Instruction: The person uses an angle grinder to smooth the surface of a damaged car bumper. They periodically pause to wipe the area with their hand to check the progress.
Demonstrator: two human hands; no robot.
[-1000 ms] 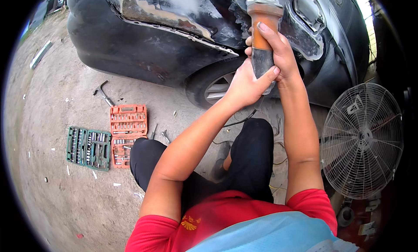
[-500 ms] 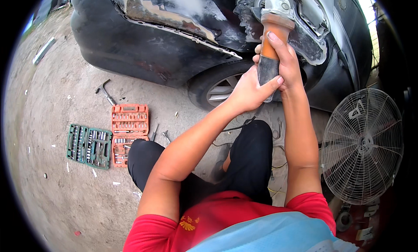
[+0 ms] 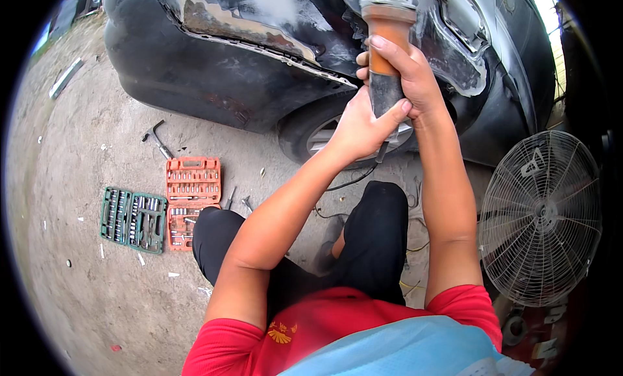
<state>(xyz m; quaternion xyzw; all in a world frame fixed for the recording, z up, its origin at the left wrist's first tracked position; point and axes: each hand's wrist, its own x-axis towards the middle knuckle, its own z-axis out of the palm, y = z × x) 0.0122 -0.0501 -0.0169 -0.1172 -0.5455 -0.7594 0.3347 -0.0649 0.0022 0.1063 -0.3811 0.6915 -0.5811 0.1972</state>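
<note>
Both hands are wrapped round an angle grinder (image 3: 388, 59) with an orange body, a grey metal head and a black rear handle. My left hand (image 3: 361, 128) grips the black end, thumb laid across it. Higher up, my right hand (image 3: 415, 77) closes round the orange part. The grinder's head is up against the dark car's (image 3: 195, 84) rear side, over a scraped, sanded area above the wheel (image 3: 324, 137). The disc and its contact with the panel are hidden behind the head. A black cord (image 3: 354, 181) hangs below the handle.
An orange socket set (image 3: 194, 202) and a green socket set (image 3: 132, 195) lie unfolded on the ground at left. A hammer (image 3: 156, 137) lies beyond them. A large wire-caged fan (image 3: 542, 210) stands close on the right. Loose tools lie beside my knee.
The grinder has shifted left and slightly farther away along the car's side. Both hands moved with it and kept their grip.
</note>
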